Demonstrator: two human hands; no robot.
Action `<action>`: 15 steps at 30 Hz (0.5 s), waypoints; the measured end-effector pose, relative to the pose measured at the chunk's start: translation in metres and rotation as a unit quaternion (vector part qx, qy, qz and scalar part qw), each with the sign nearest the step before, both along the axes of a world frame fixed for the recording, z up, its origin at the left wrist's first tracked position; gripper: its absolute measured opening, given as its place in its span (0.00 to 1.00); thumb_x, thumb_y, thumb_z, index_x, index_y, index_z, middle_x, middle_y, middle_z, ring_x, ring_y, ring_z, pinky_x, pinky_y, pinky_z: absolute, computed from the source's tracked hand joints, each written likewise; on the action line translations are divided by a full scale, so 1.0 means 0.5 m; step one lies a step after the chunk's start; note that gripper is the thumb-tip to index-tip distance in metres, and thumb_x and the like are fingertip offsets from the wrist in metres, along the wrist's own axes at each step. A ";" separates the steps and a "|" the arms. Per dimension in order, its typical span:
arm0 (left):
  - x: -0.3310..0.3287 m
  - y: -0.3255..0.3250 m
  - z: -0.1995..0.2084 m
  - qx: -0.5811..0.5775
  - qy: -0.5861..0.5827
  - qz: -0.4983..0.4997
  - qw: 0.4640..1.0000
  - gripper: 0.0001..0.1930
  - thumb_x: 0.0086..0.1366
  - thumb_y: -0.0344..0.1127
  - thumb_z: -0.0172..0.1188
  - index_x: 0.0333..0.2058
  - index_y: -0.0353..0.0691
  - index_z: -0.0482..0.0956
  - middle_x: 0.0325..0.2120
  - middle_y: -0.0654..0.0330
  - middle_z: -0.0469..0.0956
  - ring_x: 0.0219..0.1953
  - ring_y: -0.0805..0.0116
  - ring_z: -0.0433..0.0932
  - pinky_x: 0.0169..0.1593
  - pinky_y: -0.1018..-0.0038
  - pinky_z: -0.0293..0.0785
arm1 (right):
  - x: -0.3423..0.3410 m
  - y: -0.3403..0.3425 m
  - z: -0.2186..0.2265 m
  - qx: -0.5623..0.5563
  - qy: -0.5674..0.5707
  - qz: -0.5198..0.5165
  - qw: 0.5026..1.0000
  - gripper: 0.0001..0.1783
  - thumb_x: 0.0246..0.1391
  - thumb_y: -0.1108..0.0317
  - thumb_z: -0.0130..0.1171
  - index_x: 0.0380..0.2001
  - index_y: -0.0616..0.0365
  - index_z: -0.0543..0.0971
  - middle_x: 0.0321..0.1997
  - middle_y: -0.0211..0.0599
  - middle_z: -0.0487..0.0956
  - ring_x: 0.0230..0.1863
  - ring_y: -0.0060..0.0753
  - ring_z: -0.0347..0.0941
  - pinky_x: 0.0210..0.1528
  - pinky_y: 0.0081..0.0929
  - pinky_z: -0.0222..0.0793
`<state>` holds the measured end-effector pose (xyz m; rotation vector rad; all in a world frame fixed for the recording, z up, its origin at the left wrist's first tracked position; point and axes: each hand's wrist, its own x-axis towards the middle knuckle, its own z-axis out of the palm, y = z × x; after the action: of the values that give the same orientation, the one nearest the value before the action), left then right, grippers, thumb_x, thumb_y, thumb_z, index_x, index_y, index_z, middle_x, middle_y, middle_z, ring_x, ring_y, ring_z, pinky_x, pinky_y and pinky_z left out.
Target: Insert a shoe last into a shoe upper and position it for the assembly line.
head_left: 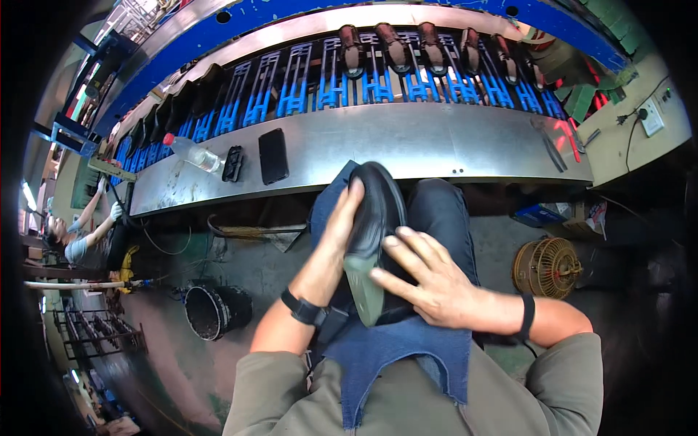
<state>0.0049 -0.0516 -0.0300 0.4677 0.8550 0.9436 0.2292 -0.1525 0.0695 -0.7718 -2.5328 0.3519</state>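
A black leather shoe [376, 207] lies over my lap, its rounded toe pointing away from me. At its near end a grey-green piece, like a shoe last [365, 291], sticks out. My left hand [340, 229] grips the shoe along its left side, thumb up near the toe. On the other side, my right hand [436, 280] has its fingers spread, the tips at the shoe's right flank and the grey-green piece. A blue denim apron [407, 345] covers my lap beneath.
Ahead runs a metal ledge [407, 138] with a phone [273, 155], a small black object [233, 163], a plastic bottle [195, 154] and pliers-like tools [550, 145]. Beyond, brown shoes [395, 47] sit on a blue rack [291, 87]. A bucket [207, 312], a round caged fan [547, 269] and a person [80, 240] flank me.
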 end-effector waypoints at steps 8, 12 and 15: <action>-0.090 -0.064 0.139 0.227 0.503 -0.300 0.778 0.27 0.77 0.53 0.47 0.58 0.33 0.74 0.46 0.55 0.80 0.38 0.68 0.81 0.35 0.73 0.78 | 0.011 0.124 0.107 -0.163 0.257 -0.053 0.951 0.36 0.46 0.71 0.66 0.62 0.57 0.71 0.64 0.55 0.68 0.66 0.56 0.65 0.66 0.44 0.65; 0.026 -0.024 0.038 0.368 0.251 0.044 0.894 0.27 0.80 0.48 0.40 0.59 0.30 0.75 0.53 0.56 0.76 0.53 0.71 0.73 0.59 0.73 0.68 | 0.006 0.236 -0.093 -0.638 0.291 -0.189 0.688 0.24 0.73 0.52 0.48 0.59 0.58 0.78 0.63 0.39 0.75 0.61 0.31 0.70 0.63 0.32 0.66; 0.077 0.079 0.049 0.061 0.095 -0.033 0.993 0.24 0.79 0.49 0.46 0.53 0.31 0.79 0.48 0.56 0.81 0.51 0.69 0.77 0.57 0.73 0.70 | 0.012 0.284 -0.140 -0.602 0.402 -0.227 0.652 0.25 0.71 0.51 0.52 0.51 0.64 0.81 0.51 0.36 0.82 0.51 0.25 0.75 0.56 0.26 0.68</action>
<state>0.0435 -0.0120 -0.0056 0.6958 0.9497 0.9036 0.2350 -0.0105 -0.0005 -1.2277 -0.9344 1.7810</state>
